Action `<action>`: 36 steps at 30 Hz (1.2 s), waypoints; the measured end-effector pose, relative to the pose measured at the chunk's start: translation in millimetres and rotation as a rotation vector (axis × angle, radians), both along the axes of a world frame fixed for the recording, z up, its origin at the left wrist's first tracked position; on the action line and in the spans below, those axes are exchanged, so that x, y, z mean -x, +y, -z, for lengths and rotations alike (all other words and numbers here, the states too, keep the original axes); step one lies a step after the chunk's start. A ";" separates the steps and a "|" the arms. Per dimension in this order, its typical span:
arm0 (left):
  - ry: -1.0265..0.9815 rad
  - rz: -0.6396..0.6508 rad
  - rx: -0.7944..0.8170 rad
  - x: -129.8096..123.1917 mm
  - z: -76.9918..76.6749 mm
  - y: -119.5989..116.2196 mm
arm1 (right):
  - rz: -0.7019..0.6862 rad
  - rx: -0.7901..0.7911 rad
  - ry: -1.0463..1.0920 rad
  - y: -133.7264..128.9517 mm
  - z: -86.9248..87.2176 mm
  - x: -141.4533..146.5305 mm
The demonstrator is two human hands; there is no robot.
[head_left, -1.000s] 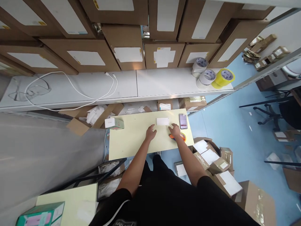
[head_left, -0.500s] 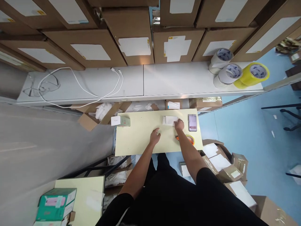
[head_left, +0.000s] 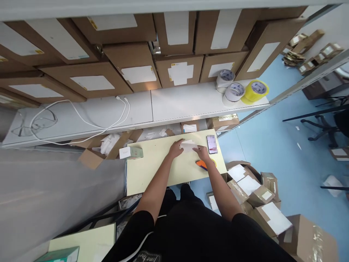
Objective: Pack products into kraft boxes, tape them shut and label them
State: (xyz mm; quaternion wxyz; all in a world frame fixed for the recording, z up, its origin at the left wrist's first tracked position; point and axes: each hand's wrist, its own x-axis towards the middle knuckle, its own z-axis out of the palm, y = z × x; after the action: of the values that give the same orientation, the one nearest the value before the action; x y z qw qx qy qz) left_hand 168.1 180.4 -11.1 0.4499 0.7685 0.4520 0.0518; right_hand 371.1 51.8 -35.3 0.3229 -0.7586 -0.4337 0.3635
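Note:
Over the pale yellow table (head_left: 155, 163), a small stack of white paper (head_left: 187, 146) lies between my two hands. My left hand (head_left: 176, 149) has its thumb and fingers closed on the left edge of the paper. At the lower right corner my right hand (head_left: 201, 153) pinches it. Right of that hand, a phone (head_left: 212, 144) with a lit screen lies flat. An orange cutter (head_left: 201, 165) sits just below my right hand, and a tape roll (head_left: 215, 162) is partly hidden behind my right forearm.
A small green and white box (head_left: 131, 152) stands at the table's left end. Above the table runs a grey shelf (head_left: 174, 106) with cardboard boxes (head_left: 107, 82), white tape rolls (head_left: 234, 92), yellow tape (head_left: 255, 91) and a white cable (head_left: 79, 107). Cartons (head_left: 253, 189) are piled at the right.
My left hand has moved up to the paper and closed on its left side. My right hand stays at its right side. The view has shifted to the right and tilted up.

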 end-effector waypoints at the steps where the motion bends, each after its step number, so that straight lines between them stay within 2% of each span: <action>1: 0.029 0.034 0.043 -1.5 -5.7 8.7 | 0.016 -0.010 0.060 -2.6 -5.3 -3.0; 3: 0.038 0.094 0.112 -2.9 -16.6 23.4 | 0.056 -0.022 0.170 -5.8 -16.5 -9.6; 6: -0.086 0.156 0.155 -3.3 -32.8 37.8 | 0.096 -0.057 0.315 -7.3 -34.3 -18.7; 11: -0.239 0.190 0.242 -2.7 -62.7 44.6 | 0.156 -0.119 0.483 -8.1 -57.4 -23.8; 18: -0.181 0.169 0.287 4.0 -95.6 41.2 | 0.189 -0.164 0.629 -7.0 -65.5 -17.9; 21: -0.235 0.114 0.281 17.3 -101.7 46.5 | 0.297 -0.195 0.618 -15.6 -67.2 -26.6; 24: -0.281 0.067 0.280 25.1 -101.0 53.5 | 0.398 -0.217 0.581 -27.0 -71.7 -37.2; 27: -0.244 0.022 0.234 11.8 -91.2 51.1 | 0.421 -0.261 0.596 -31.3 -78.6 -35.2; 32: -0.181 -0.032 0.035 -27.8 -66.1 24.8 | 0.407 -0.244 0.622 -31.6 -85.5 -13.7; 34: -0.205 -0.082 -0.015 -33.9 -58.6 12.6 | 0.378 -0.206 0.617 -36.9 -83.4 -8.7; 36: -0.245 -0.164 0.017 -34.2 -53.0 0.3 | 0.375 -0.191 0.612 -44.3 -79.0 -6.6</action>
State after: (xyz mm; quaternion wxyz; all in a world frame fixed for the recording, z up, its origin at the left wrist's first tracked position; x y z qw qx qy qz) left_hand 202.2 180.7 41.8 0.5024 0.7132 0.4553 0.1778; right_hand 377.6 7.5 43.7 0.5680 -0.6476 -0.2023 0.4659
